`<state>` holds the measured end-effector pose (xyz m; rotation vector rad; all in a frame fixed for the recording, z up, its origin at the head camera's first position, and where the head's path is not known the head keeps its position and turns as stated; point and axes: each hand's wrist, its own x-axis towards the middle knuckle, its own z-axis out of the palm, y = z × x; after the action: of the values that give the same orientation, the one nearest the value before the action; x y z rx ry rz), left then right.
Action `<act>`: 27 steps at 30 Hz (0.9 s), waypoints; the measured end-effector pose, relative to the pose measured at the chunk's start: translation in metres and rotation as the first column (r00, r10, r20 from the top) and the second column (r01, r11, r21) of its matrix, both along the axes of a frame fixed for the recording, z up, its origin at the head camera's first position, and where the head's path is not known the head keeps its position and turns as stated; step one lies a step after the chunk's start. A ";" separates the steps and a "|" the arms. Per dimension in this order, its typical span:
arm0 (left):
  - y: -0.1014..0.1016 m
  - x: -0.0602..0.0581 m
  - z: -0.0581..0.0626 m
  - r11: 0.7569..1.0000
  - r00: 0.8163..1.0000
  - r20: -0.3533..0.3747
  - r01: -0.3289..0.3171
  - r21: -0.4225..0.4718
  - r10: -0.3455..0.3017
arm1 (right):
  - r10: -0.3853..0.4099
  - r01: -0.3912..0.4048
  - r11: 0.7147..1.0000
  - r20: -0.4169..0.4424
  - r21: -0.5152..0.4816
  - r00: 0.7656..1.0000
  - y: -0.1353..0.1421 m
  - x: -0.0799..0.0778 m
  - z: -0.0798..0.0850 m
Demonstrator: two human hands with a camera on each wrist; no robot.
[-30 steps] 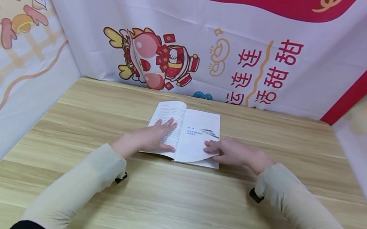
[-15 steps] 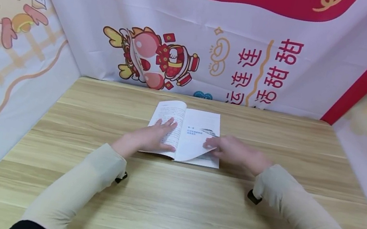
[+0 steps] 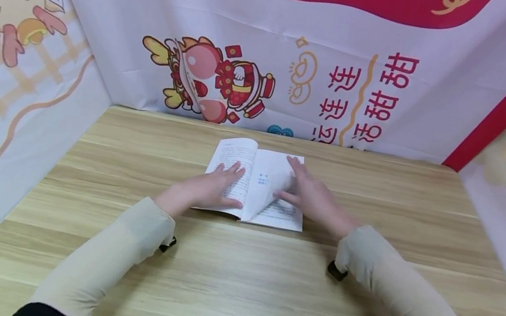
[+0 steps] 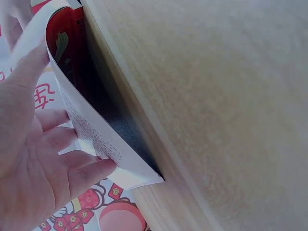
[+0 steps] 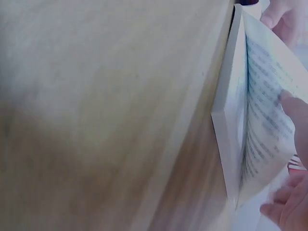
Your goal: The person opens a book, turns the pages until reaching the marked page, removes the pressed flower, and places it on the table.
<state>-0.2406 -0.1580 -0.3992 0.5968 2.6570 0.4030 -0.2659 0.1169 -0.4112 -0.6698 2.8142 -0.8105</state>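
An open book (image 3: 278, 159) lies on the wooden table, its left pages bowed up from the spine. My left hand (image 3: 209, 187) rests on the left pages with fingers spread, holding them down. In the left wrist view its fingertips touch the printed paper, and a red and dark cover shows under the raised edge. On the other side, my right hand (image 3: 317, 195) is over the right half with its fingers stretched out. A single page (image 5: 269, 110) stands lifted and curved there, the right thumb (image 5: 296, 115) against its printed face. More print shows on the page underneath.
The wooden table (image 3: 230, 289) spreads in front of the book. A white and red printed cloth (image 3: 257, 17) hangs behind the table's far edge, with printed cloth on both sides too. A black strap piece (image 3: 337, 271) shows under the right sleeve.
My right hand has moved left and away from me, lifting the lower right corner of the page towards the spine; its fingers have spread. The left hand stays in place.
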 end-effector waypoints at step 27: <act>-0.010 -0.003 -0.003 0.964 0.998 0.048 -0.041 0.264 0.029 | 0.022 -0.008 0.997 0.197 -0.075 0.980 -0.053 0.017 -0.015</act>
<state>-0.2431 -0.1677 -0.4019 0.6118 2.5941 0.7822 -0.2493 0.0642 -0.4259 -0.5844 2.6098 -0.9273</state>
